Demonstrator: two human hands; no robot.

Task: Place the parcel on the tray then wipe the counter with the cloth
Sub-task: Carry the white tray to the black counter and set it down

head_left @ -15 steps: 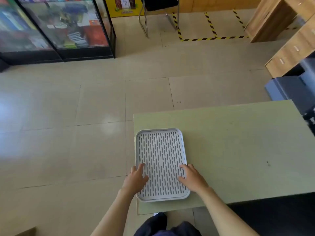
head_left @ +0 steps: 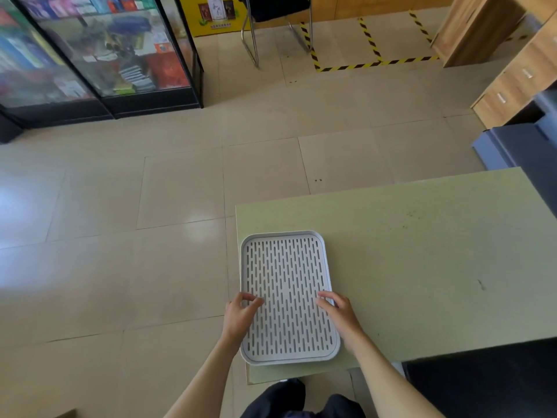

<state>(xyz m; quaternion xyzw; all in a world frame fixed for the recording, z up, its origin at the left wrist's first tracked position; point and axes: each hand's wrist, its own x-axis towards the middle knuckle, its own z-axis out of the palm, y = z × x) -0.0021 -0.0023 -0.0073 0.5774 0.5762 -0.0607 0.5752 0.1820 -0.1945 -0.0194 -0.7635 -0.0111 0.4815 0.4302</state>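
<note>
A white slotted tray [head_left: 283, 236] lies flat on the left part of the pale green counter [head_left: 422, 251], with nothing on it. My left hand [head_left: 239, 318] is at the tray's left rim, its loosely curled fingers and thumb touching the edge. My right hand [head_left: 339, 315] is at the right rim, its fingers lying over the edge onto the slotted surface. Neither a parcel nor a cloth is in view.
The counter's left edge runs just beside the tray, and tiled floor [head_left: 150, 236] lies beyond it. A glass display cabinet [head_left: 99, 55] stands far left, a chair [head_left: 277, 13] at the back, wooden drawers [head_left: 512, 79] and a dark grey unit [head_left: 518, 146] to the right.
My left hand's fingers have come up from the tray's side and now show above its rim. The tray and my right hand have barely shifted.
</note>
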